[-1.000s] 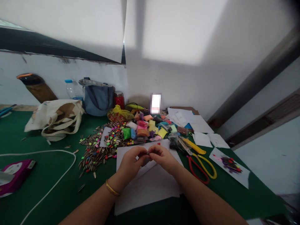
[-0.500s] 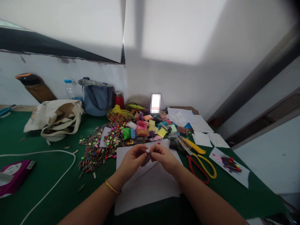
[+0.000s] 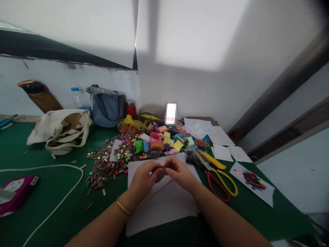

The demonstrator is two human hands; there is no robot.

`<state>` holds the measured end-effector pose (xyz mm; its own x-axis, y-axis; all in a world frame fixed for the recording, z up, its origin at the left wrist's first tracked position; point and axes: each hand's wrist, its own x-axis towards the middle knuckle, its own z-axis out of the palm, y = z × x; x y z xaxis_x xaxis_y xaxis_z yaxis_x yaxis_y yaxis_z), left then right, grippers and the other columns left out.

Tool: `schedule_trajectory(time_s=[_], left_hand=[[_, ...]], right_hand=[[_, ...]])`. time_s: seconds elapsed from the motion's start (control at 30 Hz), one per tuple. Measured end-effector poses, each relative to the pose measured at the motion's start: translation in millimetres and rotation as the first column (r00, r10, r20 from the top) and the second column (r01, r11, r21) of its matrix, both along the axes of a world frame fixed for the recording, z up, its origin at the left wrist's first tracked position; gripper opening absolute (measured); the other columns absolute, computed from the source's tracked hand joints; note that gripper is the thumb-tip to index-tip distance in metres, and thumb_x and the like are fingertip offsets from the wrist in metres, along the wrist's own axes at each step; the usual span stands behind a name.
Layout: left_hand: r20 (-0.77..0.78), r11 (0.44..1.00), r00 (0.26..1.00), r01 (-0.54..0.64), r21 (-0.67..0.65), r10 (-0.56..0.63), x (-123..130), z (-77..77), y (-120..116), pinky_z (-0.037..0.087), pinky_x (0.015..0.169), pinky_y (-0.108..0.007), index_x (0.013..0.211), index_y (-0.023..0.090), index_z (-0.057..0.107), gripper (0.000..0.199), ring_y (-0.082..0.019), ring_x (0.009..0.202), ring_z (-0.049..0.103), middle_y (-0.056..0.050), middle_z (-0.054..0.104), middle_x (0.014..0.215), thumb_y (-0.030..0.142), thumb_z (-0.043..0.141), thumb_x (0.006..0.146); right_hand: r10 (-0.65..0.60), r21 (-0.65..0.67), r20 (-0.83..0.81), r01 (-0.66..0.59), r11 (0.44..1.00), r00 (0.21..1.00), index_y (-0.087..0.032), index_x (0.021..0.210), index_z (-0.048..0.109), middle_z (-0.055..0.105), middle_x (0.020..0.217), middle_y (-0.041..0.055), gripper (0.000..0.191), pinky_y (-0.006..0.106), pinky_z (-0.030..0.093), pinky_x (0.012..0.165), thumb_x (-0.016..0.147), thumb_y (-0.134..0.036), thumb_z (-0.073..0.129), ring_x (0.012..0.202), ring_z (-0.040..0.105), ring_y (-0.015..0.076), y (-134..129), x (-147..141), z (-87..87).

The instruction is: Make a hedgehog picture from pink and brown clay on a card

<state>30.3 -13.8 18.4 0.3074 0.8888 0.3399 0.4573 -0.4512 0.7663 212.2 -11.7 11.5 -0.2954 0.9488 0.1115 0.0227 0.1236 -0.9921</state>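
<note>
One small dark piece [image 3: 163,167], too small and shaded to name, sits above the far part of the white sheet [image 3: 164,216]. Two hands grasp it: the left hand [image 3: 144,173] and the right hand [image 3: 181,173] meet there, each pinching with thumb and finger. A light, even pinch, both hands kept steady, should suit so slight a piece. Right of the sheet lie one pair of scissors [image 3: 208,175], one yellow knife [image 3: 212,160] and one decorated card [image 3: 253,181]; left of it, countless seeds [image 3: 101,176]; beyond it, over ten packets [image 3: 156,145].
</note>
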Motion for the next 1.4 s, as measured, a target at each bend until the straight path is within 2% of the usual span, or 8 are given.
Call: schedule_trajectory(time_s=[0.1,0.17,0.47,0.57,0.8,0.97,1.2,1.4], left_hand=[[0.009,0.999,1.000,-0.028,-0.018,0.028,-1.3,-2.6,1.9,0.045,0.075,-0.031,0.087,0.021,0.067,0.014,-0.019,0.083,0.060,-0.005,0.069,0.087,0.027,0.055,0.087],[0.020,0.999,1.000,-0.021,-0.038,0.022,-0.8,-2.6,2.2,0.046,0.076,-0.032,0.087,0.021,0.067,0.015,-0.019,0.084,0.060,-0.005,0.068,0.088,0.028,0.054,0.087],[0.226,0.949,0.973,0.118,-0.291,-0.052,5.3,1.8,0.3,0.043,0.059,-0.025,0.085,0.017,0.064,0.020,-0.014,0.062,0.055,0.000,0.061,0.069,0.035,0.055,0.087],[0.174,0.959,0.983,0.098,-0.266,-0.052,5.1,1.0,-0.7,0.044,0.063,-0.026,0.088,0.018,0.064,0.016,-0.015,0.067,0.057,-0.001,0.063,0.073,0.033,0.062,0.082],[0.017,0.995,0.999,0.028,-0.099,-0.027,3.8,-1.1,0.0,0.042,0.069,-0.027,0.082,0.019,0.065,0.013,-0.016,0.075,0.056,-0.002,0.063,0.079,0.027,0.055,0.086],[0.110,0.974,0.992,0.084,-0.209,-0.062,2.8,-1.2,0.1,0.043,0.063,-0.025,0.079,0.018,0.064,0.014,-0.014,0.066,0.055,0.000,0.061,0.071,0.030,0.059,0.085],[0.405,0.911,0.913,0.204,-0.358,-0.046,3.4,1.6,0.2,0.040,0.051,-0.022,0.071,0.017,0.057,0.024,-0.010,0.053,0.049,0.003,0.056,0.058,0.038,0.066,0.079],[0.433,0.929,0.892,0.044,-0.369,0.129,-3.3,3.6,8.5,0.047,0.066,-0.025,0.080,0.016,0.070,0.019,-0.015,0.072,0.059,-0.002,0.065,0.076,0.034,0.070,0.073]], right_hand=[[-0.090,0.155,0.123,0.070,0.985,0.988,-0.021,0.096,0.056,0.060,0.083,0.0002,0.022,0.027,0.041,0.066,0.076,-0.020,0.064,0.074,0.055,0.0146,-2.1,-1.6,-0.4],[-0.095,0.185,0.146,0.067,0.980,0.985,-0.021,0.102,0.057,0.062,0.085,0.0008,0.026,0.027,0.042,0.066,0.077,-0.020,0.064,0.075,0.056,0.0150,-2.9,-2.3,-0.8],[-0.203,0.260,0.293,0.126,0.957,0.934,-0.020,0.083,0.063,0.063,0.075,0.0002,0.009,0.026,0.039,0.058,0.078,-0.017,0.057,0.067,0.053,0.0141,-1.2,-2.5,-0.2],[-0.186,0.236,0.290,0.118,0.965,0.939,-0.020,0.080,0.061,0.061,0.072,-0.0005,0.005,0.026,0.039,0.058,0.079,-0.019,0.057,0.065,0.052,0.0136,-1.0,-3.2,0.1],[-0.170,0.237,0.303,0.099,0.967,0.938,-0.020,0.079,0.059,0.060,0.072,-0.0011,0.005,0.026,0.039,0.058,0.076,-0.016,0.057,0.064,0.051,0.0132,-1.9,-4.7,-0.7],[-0.165,0.242,0.315,0.089,0.966,0.935,-0.020,0.076,0.057,0.058,0.070,-0.0020,0.006,0.025,0.038,0.059,0.074,-0.015,0.056,0.064,0.050,0.0125,-3.1,-5.3,-0.8],[-0.229,0.105,0.118,0.217,0.970,0.966,-0.019,0.077,0.054,0.057,0.069,-0.0018,0.004,0.026,0.041,0.060,0.074,-0.023,0.053,0.064,0.053,0.0134,4.5,2.3,-1.7],[-0.170,-0.040,-0.050,0.168,0.985,0.984,-0.019,0.079,0.054,0.060,0.072,-0.0012,0.011,0.027,0.044,0.064,0.078,-0.030,0.056,0.065,0.056,0.0127,8.8,6.9,1.3]])
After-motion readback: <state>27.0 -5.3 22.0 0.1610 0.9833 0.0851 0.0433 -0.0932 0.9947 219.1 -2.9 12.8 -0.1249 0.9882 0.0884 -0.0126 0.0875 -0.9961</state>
